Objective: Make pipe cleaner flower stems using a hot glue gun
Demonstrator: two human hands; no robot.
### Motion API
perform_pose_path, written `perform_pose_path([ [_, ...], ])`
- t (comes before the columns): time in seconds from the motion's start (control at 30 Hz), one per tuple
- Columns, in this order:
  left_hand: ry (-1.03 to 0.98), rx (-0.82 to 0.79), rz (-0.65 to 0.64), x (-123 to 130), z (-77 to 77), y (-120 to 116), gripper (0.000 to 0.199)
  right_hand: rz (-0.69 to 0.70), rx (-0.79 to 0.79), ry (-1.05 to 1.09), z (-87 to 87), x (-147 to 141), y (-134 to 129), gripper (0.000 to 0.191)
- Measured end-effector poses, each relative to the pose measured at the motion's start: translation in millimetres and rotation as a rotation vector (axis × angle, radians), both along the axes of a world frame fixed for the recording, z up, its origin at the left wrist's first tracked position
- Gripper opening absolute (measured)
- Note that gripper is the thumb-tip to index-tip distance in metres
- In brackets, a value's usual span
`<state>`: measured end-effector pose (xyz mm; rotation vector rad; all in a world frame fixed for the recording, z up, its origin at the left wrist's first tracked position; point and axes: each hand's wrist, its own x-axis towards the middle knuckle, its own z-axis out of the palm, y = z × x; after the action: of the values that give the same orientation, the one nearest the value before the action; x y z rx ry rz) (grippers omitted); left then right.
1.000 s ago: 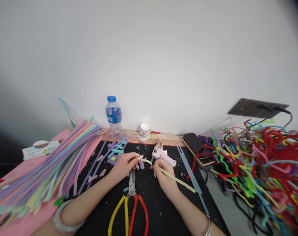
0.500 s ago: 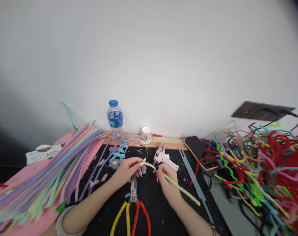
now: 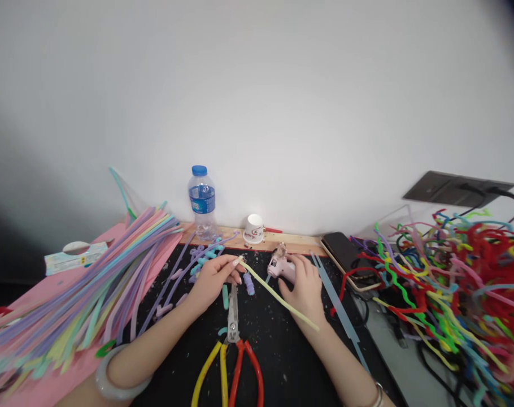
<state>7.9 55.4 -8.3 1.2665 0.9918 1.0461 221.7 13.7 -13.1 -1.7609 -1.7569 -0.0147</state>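
Note:
My left hand pinches one end of a pale yellow pipe cleaner, whose free length slants down to the right. My right hand is closed around the handle of a pale pink glue gun, its dark-stained nozzle end pointing away. The yellow strip passes close by the right wrist. Scissors with yellow and red handles lie below my left hand on the black mat. A coiled purple piece rests between the hands.
Pastel pipe cleaners cover the left side, and a colourful tangle fills the right. A water bottle, a paper cup and a phone stand or lie at the back. Glue sticks lie right of my right hand.
My right hand has let go of the yellow pipe cleaner and moved up and right onto the glue gun. My left hand has shifted slightly, still holding the strip.

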Motion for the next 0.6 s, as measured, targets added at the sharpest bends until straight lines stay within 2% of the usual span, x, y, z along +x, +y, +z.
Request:
perform_pose_path([
  [0.07, 0.037, 0.025, -0.03, -0.1, -1.6, 0.7, 0.022, -0.088, -0.126, -0.073, 0.0, 9.1, 4.0, 0.051],
  [0.17, 0.089, 0.084, -0.064, 0.5, -4.3, 0.9, 0.021, -0.042, -0.27, -0.092, -3.3, 18.0, 8.8, 0.045],
  [0.23, 0.116, 0.124, -0.079, 0.7, -5.7, 0.8, 0.021, 0.006, -0.269, -0.041, -5.1, 21.3, 11.2, 0.039],
  [0.3, 0.147, 0.158, -0.088, 0.2, -6.2, 0.7, 0.022, 0.046, -0.209, 0.144, -5.4, 24.0, 13.1, 0.033],
  [0.37, 0.194, 0.184, -0.096, -0.7, -6.1, 0.7, 0.024, 0.07, -0.154, 0.449, -4.8, 26.7, 14.8, 0.027],
  [0.43, 0.248, 0.213, -0.102, -1.7, -5.5, 0.8, 0.025, 0.087, -0.154, 0.702, -3.9, 28.8, 16.1, 0.03],
  [0.6, 0.353, 0.291, -0.108, -3.1, -4.8, 0.2, 0.024, 0.205, -0.325, 0.919, -0.7, 26.5, 14.2, 0.041],
])
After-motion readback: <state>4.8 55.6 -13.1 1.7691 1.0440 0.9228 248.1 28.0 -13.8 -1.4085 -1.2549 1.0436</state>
